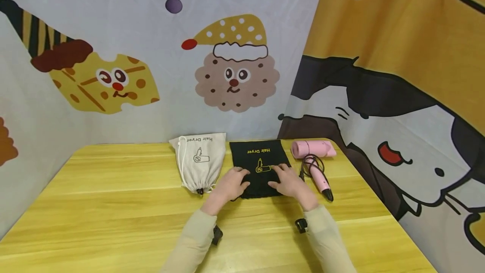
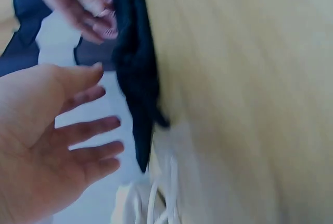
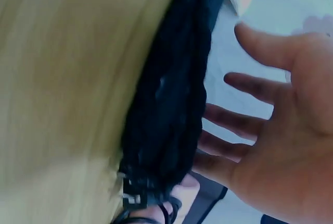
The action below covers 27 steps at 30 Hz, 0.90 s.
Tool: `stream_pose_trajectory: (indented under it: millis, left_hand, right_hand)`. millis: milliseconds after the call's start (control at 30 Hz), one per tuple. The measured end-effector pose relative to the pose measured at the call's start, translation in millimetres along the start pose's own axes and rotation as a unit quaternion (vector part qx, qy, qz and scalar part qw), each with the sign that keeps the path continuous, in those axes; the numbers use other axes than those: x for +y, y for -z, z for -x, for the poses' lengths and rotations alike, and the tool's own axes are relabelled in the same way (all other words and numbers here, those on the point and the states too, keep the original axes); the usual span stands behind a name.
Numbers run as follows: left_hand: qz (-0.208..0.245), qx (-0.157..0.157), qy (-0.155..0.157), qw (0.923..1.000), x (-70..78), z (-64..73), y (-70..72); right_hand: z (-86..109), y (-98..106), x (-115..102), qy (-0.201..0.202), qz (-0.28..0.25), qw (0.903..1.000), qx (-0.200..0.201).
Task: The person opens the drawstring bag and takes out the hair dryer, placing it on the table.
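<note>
A black cloth bag (image 1: 259,184) lies flat on the table, printed in yellow with "Hair Dryer" and a dryer outline; the lettering appears upside down. Over its left edge is my left hand (image 1: 232,183), fingers spread and nothing in its grasp. My right hand (image 1: 289,181) is at the bag's right side, fingers extended toward the yellow print. In the right wrist view the fingers (image 3: 234,120) are loosely straight beside the dark fabric (image 3: 171,94). The left wrist view has the left palm (image 2: 31,125) facing the bag's near edge (image 2: 135,52).
Left of the black bag lies a whitish drawstring bag (image 1: 208,167) with the same print, its neck gathered. A pink hair dryer (image 1: 312,148) with a coiled black cord (image 1: 322,165) lies to the right, near the back edge. Cartoon-printed curtains (image 1: 144,45) stand behind the wooden table (image 1: 125,222).
</note>
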<state>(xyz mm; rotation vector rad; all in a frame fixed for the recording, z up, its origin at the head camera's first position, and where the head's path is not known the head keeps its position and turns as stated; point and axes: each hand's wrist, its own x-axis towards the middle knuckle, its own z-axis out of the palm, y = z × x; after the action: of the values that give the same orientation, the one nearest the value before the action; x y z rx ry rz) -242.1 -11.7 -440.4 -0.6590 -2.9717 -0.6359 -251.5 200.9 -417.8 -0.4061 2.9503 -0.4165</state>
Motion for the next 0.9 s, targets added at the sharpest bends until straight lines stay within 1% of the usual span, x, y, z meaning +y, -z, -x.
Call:
stream_pose_trajectory:
  millis: [67, 167, 233, 267, 300, 367, 433, 500, 533, 600, 700, 800, 900]
  left_hand:
    - [-0.006, 0.053, 0.006, 0.9986, -7.7, 2.8, 5.7]
    - [-0.034, 0.122, 0.033, 0.9914, -20.6, 7.2, 15.6]
    - [-0.055, 0.153, 0.062, 0.9848, -29.0, 10.1, 22.2]
    - [-0.063, 0.157, 0.083, 0.9821, -33.0, 11.9, 25.4]
    - [-0.066, 0.154, 0.109, 0.9799, -36.3, 13.9, 29.0]
    - [-0.069, 0.138, 0.16, 0.975, -42.5, 17.6, 35.2]
    - [-0.063, 0.123, 0.21, 0.968, -47.0, 22.2, 40.7]
    - [-0.056, 0.114, 0.247, 0.9606, -50.3, 25.4, 44.7]
    - [-0.051, 0.112, 0.26, 0.9577, -51.9, 26.9, 45.9]
    - [-0.032, 0.113, 0.275, 0.9541, -53.9, 29.2, 47.4]
    - [-0.003, 0.098, 0.283, 0.954, -56.3, 30.7, 48.1]
    - [0.019, 0.089, 0.279, 0.9558, -58.5, 31.1, 47.1]
    - [0.022, 0.092, 0.27, 0.9582, -60.1, 31.4, 45.6]
  right_hand:
    - [-0.5, -4, -4, -0.001, -0.006, 0.9997, -0.024]
    - [-1.0, -9, -8, -0.002, -0.008, 0.9988, -0.048]
    - [-1.2, -11, -8, -0.001, -0.005, 0.9982, -0.059]
    - [-1.5, -13, -8, 0.0, -0.004, 0.9979, -0.065]
    - [-2.1, -14, -8, 0.002, -0.003, 0.9975, -0.07]
    - [-2.9, -15, -8, 0.004, -0.001, 0.9971, -0.076]
    - [-4.0, -16, -8, 0.007, 0.0, 0.9969, -0.079]
    - [-5.3, -16, -7, 0.011, 0.003, 0.9968, -0.079]
    - [-5.5, -16, -7, 0.011, 0.005, 0.9969, -0.078]
    - [-5.9, -16, -6, 0.012, 0.008, 0.9969, -0.078]
    - [-5.4, -15, -4, 0.008, 0.015, 0.997, -0.076]
    - [-5.0, -15, -2, 0.004, 0.017, 0.9972, -0.072]
    - [-4.7, -15, 1, 0.001, 0.016, 0.9976, -0.067]
